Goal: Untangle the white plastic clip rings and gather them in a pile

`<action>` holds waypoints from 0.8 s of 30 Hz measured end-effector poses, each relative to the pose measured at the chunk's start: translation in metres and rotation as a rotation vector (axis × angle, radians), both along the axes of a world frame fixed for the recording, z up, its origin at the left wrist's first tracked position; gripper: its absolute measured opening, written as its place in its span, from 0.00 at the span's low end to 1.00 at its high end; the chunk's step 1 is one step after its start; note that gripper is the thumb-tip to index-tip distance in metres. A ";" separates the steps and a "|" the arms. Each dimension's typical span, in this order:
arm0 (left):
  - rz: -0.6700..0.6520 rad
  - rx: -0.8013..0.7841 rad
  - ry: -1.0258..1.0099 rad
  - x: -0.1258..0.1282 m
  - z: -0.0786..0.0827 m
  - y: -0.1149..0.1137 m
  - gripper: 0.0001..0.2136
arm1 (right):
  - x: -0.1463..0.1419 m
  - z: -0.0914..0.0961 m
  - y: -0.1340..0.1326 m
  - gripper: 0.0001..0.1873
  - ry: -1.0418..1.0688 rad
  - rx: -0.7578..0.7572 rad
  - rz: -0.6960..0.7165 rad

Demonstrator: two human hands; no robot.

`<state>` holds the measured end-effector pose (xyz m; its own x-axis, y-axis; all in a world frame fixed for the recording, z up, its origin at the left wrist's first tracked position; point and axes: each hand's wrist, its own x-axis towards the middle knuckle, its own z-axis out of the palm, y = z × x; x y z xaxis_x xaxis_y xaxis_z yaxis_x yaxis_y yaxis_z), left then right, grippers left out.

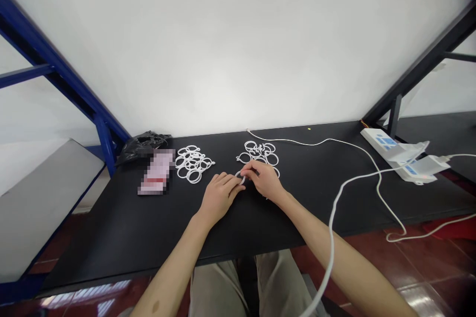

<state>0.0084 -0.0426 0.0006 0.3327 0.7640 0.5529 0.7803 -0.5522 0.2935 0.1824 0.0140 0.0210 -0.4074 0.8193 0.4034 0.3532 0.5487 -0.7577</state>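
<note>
Between my two hands is a small white ring (243, 179), low over the black table. My left hand (220, 193) has its fingers closed on the ring's left side. From the right, my right hand (263, 178) pinches the ring with thumb and fingertips. Just beyond the right hand lies a loose pile of white rings with small tabs (272, 159), partly hidden by that hand. Another pile of similar white rings (194, 176) rests to the left, apart from my left hand.
At the table's (148, 233) back left sit a black plastic bag (139, 144) and a blurred pink packet (159, 171). White boxes with blue labels (386, 144) lie at the right. A white cable (336, 198) loops across the right side and in front of my right forearm.
</note>
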 end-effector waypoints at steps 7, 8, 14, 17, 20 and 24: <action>0.292 0.132 -0.036 -0.016 0.007 0.002 0.09 | 0.003 -0.001 0.003 0.09 -0.043 0.027 -0.178; 0.381 0.150 -0.039 -0.022 0.008 0.002 0.09 | 0.005 -0.002 0.005 0.09 -0.069 0.043 -0.215; 0.868 0.011 -0.003 -0.052 0.007 0.002 0.13 | 0.016 -0.009 0.013 0.09 -0.365 0.255 -0.339; 0.982 -0.109 0.005 -0.056 0.005 0.004 0.14 | 0.014 -0.013 0.013 0.13 -0.448 0.314 -0.347; 1.032 -0.177 -0.001 -0.055 0.004 0.006 0.14 | 0.005 -0.016 0.013 0.14 -0.464 0.349 -0.325; 1.042 -0.191 -0.002 -0.051 0.005 0.006 0.15 | -0.005 -0.018 0.014 0.08 -0.492 0.344 -0.246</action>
